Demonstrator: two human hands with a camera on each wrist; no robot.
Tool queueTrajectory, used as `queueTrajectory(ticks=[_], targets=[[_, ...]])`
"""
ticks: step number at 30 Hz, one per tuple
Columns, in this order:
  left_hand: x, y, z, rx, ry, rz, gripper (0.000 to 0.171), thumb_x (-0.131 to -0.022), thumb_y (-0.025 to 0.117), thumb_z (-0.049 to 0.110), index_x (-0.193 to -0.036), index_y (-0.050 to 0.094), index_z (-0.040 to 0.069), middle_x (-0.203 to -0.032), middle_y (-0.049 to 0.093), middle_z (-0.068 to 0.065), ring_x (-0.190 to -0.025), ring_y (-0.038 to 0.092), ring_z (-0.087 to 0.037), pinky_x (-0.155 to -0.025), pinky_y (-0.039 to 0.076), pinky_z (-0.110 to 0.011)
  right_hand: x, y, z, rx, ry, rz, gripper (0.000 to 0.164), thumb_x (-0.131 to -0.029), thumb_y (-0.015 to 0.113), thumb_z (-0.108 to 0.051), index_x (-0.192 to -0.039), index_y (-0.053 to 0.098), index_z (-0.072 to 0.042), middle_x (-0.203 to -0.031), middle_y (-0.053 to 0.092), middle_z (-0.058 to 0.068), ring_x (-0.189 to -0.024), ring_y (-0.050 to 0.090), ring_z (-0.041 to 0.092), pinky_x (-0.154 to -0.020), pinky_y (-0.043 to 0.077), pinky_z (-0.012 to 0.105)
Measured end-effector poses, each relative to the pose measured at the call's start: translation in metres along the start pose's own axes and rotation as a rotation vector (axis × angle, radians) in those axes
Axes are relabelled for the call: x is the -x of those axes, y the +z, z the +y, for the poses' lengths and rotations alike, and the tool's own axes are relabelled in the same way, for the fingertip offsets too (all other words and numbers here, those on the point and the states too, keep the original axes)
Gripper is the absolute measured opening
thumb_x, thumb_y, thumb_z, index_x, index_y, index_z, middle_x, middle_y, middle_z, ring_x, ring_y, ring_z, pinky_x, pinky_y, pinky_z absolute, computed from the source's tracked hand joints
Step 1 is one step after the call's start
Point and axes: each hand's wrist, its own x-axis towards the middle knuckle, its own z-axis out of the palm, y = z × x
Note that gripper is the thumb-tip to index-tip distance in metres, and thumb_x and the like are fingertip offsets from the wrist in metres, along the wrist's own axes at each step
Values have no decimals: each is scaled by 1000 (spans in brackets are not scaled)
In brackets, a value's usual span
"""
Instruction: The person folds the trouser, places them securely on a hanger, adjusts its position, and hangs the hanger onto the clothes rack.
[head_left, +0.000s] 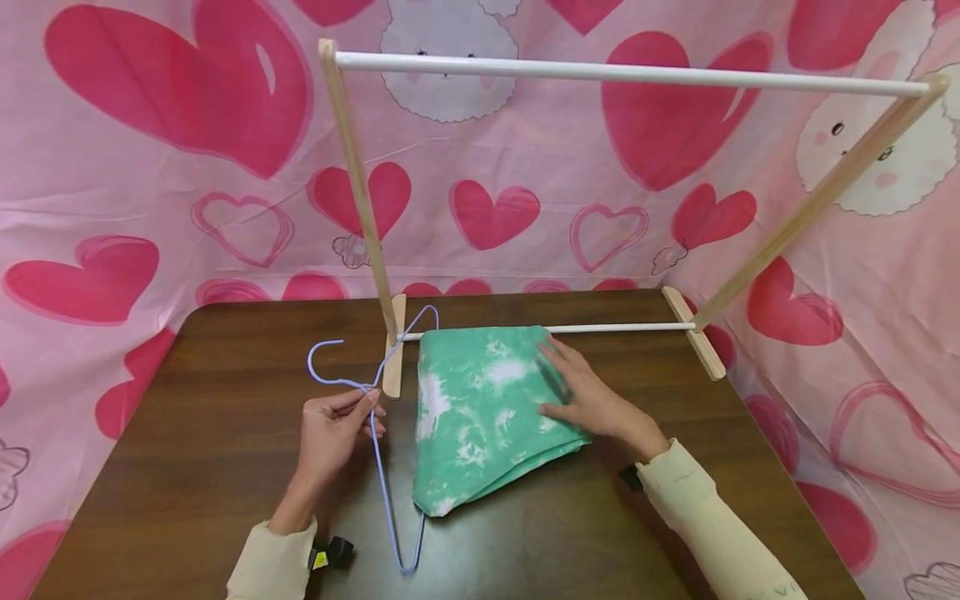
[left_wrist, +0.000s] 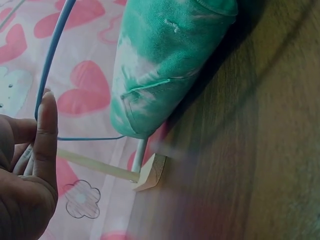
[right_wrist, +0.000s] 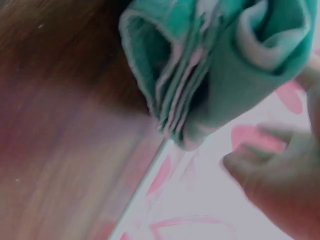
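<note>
My left hand (head_left: 330,429) pinches a thin lavender-blue clothes hanger (head_left: 382,483) just below its hook, between thumb and fingers. The hook points left in the head view. A folded green and white tie-dyed cloth (head_left: 487,408) hides the far part of the hanger, whose ends come out at the cloth's upper and lower left. Over the right side of the cloth is my right hand (head_left: 592,396), its fingers spread and loosely bent. The right wrist view shows the folded layers of the cloth (right_wrist: 185,85) and the blurred right hand (right_wrist: 280,170) beside them.
Behind the cloth stands a rack with wooden legs (head_left: 360,192), a white top rail (head_left: 630,73) and a low white bar (head_left: 615,327). Its wooden feet (head_left: 693,333) rest on the dark wood table (head_left: 187,450). A pink heart-patterned curtain (head_left: 442,150) hangs around the back and sides.
</note>
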Motion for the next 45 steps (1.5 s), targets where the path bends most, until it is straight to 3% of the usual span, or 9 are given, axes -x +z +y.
queueTrajectory(ticks=[2,4,10,23,30,33,39,45], targets=[[1,0,1,-7,3,1,27,-96,68,3,-109,68,-20,-73,71,-24,-51,68,-16,-54,60,-35,1,3,-6,-6,-87,-84,98,-88,82,-28,-162,22,-5,-169,6,22,-155,5,44,-117,22,69],[1,-1,1,-11,3,-4,27,-96,68,4,-109,68,-20,-74,70,-26,-51,69,-16,-54,60,-35,3,8,-7,12,-111,-173,99,-90,78,-39,-163,18,-9,-170,-1,21,-156,-2,44,-118,18,69],[2,-2,2,-17,-1,-14,27,-97,68,4,-109,68,-20,-75,70,-29,-52,69,-16,-54,60,-35,5,20,2,13,-36,-345,101,-96,68,-47,-164,3,-10,-169,-14,20,-155,-12,42,-119,10,69],[1,-12,11,-58,-35,14,32,-96,70,10,-111,68,-18,-76,73,-20,-54,70,-20,-56,60,-30,-1,32,8,-21,-29,-381,103,-96,66,-50,-164,-3,-13,-169,-20,16,-155,-19,39,-119,-1,70],[-1,-15,27,33,-165,-137,35,-100,65,11,-117,60,-19,-80,74,-12,-64,73,-18,-66,62,-36,-3,28,12,-37,-15,-395,104,-95,66,-53,-165,-3,-17,-169,-20,12,-155,-18,37,-119,2,70],[-4,-14,32,54,-174,-209,38,-102,62,10,-122,57,-21,-80,72,-9,-67,73,-17,-68,63,-38,-3,24,11,-41,4,-403,105,-94,66,-54,-165,-2,-19,-170,-19,10,-156,-16,34,-120,6,68],[-10,-2,46,57,-111,-322,40,-101,62,7,-130,53,-20,-84,73,-4,-72,75,-20,-70,62,-40,-5,13,-17,-34,16,-399,98,-95,67,-51,-165,9,-14,-171,-4,12,-158,-5,34,-122,18,62],[-15,16,66,38,-107,-381,42,-99,66,8,-133,55,-13,-92,75,-6,-81,76,-24,-75,62,-37,-7,14,-81,-105,-213,-312,68,-101,63,-38,-156,39,-6,-161,39,8,-149,35,24,-119,35,47]])
